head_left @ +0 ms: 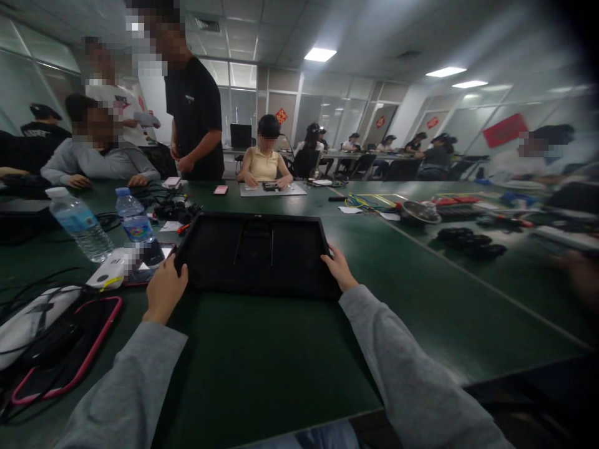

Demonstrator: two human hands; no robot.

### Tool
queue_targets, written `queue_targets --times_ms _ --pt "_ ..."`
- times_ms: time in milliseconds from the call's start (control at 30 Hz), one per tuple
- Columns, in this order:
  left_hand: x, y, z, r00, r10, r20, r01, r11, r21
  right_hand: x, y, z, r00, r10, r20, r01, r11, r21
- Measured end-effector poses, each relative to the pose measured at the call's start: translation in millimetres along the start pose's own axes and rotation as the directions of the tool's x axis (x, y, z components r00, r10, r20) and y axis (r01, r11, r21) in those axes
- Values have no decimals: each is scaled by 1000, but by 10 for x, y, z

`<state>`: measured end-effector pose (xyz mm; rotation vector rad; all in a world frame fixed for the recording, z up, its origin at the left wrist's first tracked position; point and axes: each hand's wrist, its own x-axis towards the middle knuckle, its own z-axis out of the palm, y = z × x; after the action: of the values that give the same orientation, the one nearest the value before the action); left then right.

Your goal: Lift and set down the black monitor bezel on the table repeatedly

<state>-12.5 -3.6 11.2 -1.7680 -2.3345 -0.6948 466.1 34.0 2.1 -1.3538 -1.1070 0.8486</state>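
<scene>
Both my hands hold a black rectangular tray-like panel (215,249) by its short sides. A raised rim runs round it, and two thin upright lines mark its middle. My left hand (166,284) is closed on the left edge, thumb on the near side. At the right edge my right hand (339,267) grips it, thumb over the rim and fingers mostly hidden behind. The panel's lower edge is close to the green table (262,355); I cannot tell whether it rests there.
To the left stand two water bottles (84,224), near a white box (112,268) and a red-edged black case (88,343) with cables. On the right lie a metal bowl (421,212) and black coiled items (470,242). Other people sit and stand around the table.
</scene>
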Motion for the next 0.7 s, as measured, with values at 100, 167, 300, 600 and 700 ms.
queue_targets --times_ms 100,167,300,600,700 --pt "4 -5 26 1000 3 4 -3 1000 -3 29 12 -83 1000 -8 -16 8 999 44" --pt "2 0 37 1000 14 12 -14 1000 5 76 24 -189 999 -16 -46 18 999 41" --pt "-1 7 51 999 47 10 -47 999 22 217 80 -481 982 -50 -183 53 998 14" --pt "1 22 15 997 80 14 -80 997 17 366 260 -1278 751 -199 -629 4 955 -297" --pt "-14 47 -10 996 85 29 -85 996 6 307 310 -1542 700 -376 -608 -26 837 -547"
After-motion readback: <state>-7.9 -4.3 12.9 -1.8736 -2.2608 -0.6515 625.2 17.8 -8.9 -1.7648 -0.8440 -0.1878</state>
